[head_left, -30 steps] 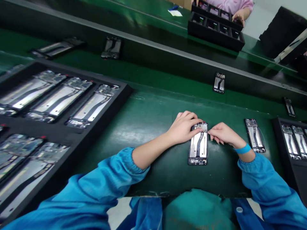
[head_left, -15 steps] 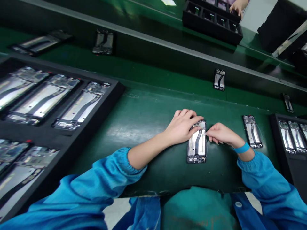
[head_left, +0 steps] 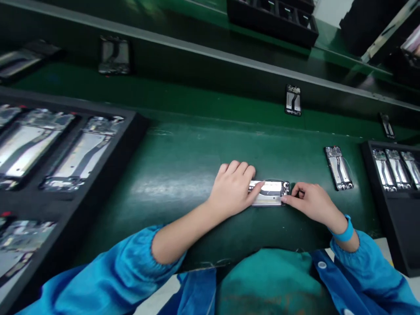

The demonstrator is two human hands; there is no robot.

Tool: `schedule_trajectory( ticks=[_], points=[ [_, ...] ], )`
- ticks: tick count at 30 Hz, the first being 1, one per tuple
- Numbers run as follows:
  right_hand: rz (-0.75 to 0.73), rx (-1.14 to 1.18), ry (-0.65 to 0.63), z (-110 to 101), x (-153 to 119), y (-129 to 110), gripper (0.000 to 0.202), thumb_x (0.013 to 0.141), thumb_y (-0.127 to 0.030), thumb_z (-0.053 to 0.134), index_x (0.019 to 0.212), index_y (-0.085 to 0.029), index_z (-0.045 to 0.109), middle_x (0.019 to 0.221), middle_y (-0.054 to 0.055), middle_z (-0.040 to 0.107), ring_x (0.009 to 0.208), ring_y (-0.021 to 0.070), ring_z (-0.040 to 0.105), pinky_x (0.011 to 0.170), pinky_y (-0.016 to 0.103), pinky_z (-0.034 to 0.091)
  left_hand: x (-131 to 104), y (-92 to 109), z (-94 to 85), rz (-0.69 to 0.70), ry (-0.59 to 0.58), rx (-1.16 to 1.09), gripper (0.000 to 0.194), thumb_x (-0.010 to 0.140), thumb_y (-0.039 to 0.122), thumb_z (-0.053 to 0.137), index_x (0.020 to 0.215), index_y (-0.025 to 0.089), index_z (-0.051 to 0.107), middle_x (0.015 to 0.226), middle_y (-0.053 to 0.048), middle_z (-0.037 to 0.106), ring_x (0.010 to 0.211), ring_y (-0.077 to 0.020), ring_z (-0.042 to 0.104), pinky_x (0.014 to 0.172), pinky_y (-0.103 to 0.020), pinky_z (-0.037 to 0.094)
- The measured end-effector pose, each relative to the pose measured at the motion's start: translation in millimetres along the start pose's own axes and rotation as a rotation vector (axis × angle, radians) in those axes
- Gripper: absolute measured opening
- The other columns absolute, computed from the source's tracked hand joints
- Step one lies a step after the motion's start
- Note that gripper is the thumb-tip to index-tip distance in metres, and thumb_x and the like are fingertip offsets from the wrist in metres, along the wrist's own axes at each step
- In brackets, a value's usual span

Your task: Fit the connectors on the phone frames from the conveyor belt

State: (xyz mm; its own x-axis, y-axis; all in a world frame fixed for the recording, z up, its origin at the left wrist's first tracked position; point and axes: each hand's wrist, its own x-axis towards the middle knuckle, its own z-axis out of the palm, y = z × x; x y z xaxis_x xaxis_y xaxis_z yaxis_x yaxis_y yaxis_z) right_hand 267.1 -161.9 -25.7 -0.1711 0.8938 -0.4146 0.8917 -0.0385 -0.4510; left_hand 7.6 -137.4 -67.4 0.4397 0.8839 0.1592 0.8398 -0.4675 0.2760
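An opened phone (head_left: pixel 267 200), with a silvery plate, a dark ribbon cable and small boards showing, lies sideways on the green bench. My left hand (head_left: pixel 232 190) is closed over its left end, thumb across the plate, and hides that end. At the right end, my right hand (head_left: pixel 310 201) has its thumb on the phone's corner and its fingers curled close to the edge. Another opened phone (head_left: pixel 339 168) with a thin wire along its side rests beyond my right hand.
A black tray (head_left: pixel 108 151) of opened phones stands at left, and another black tray (head_left: pixel 402 223) at right. More opened phones, such as one at the back (head_left: pixel 293 99), lie along the sunken green strip. A black divided box (head_left: pixel 272 26) sits on the far ledge.
The phone under my hands has turned from upright to sideways. My right hand has moved from its side, where it pinched near the board, to its right end. The view has shifted slightly.
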Motion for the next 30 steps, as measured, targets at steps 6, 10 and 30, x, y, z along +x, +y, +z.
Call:
schedule_trajectory(
  ticks=[6,10,30],
  points=[
    [-0.007,-0.142,0.029,14.4,-10.0,-7.9,0.043,0.084,-0.062,0.073,0.09,-0.023,0.058,0.067,0.001,0.063,0.059,0.0184,0.055,0.056,0.03,0.024,8.1,29.1,3.9,0.134,-0.027,-0.196,0.037,0.101,0.049,0.045,0.118,0.023,0.064,0.103,-0.01,0.071,0.093,-0.0292,0.058,0.081,-0.046,0.038],
    [-0.013,-0.175,-0.019,13.7,-12.0,-8.1,0.045,0.085,-0.066,0.069,0.081,-0.023,0.056,0.066,0.002,0.063,0.059,0.0188,0.056,0.055,0.031,0.022,21.9,37.5,11.0,0.225,-0.028,-0.175,0.027,0.104,0.034,0.044,0.101,0.021,0.066,0.094,-0.007,0.069,0.09,-0.0251,0.058,0.081,-0.042,0.036],
    [0.242,0.5,-0.394,-7.7,24.6,-5.1,0.04,0.093,-0.034,0.059,0.058,-0.017,0.064,0.035,-0.006,0.044,0.033,0.0065,0.033,0.038,0.022,0.023,16.8,35.2,13.5,0.33,0.073,-0.257,0.027,0.103,0.028,0.048,0.087,0.02,0.068,0.084,-0.004,0.065,0.085,-0.0216,0.054,0.077,-0.039,0.035]
  ],
)
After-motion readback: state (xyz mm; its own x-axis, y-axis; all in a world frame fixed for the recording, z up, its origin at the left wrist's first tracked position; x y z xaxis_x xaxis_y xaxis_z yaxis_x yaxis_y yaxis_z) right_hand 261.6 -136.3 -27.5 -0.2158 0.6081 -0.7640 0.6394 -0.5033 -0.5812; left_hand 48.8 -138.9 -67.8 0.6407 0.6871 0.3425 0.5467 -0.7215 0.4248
